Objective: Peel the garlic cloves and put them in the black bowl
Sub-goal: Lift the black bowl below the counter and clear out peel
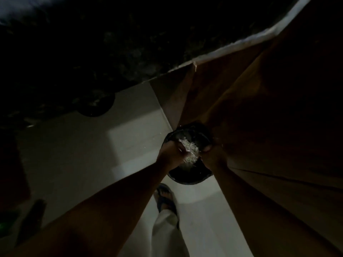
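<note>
Floor (78, 164): pale tile, dim light, brighter patches near centre
Near, leg (167, 232): light trouser leg, foot in a dark sandal (166, 198) on the tile, directly below the bowl
Near, arms: 2 bare forearms reach forward from the bottom edge and converge at centre
Left hand (169, 154): fingers curled at the left rim of the bowl; looks like it grips a bunch of pale flaky material, contact too dark to confirm fully
Right hand (211, 154): fingers curled over the right rim of the bowl, thumb on the inside edge, holding it
Black bowl (187, 178): held off the floor between both hands, just beside the wooden panel, not resting on any surface visible
Contents (189, 151): heap of whitish flakes or shreds in the bowl, between the 2 hands; look like garlic skins, too blurred to pick out whole cloves
Garlic cloves: cannot tell where they are, none clearly distinguishable
Right side, wooden panel (269, 108): brown cabinet face, runs from the bowl up toward the counter edge
Mid, round dark object (96, 104): sits under the counter overhang at left, identity unclear
Far, counter (111, 43): dark speckled stone top, pale edge strip (241, 44) running diagonally to upper right
Far left, dark shapes (31, 219): low on the floor, too dark to identify
</note>
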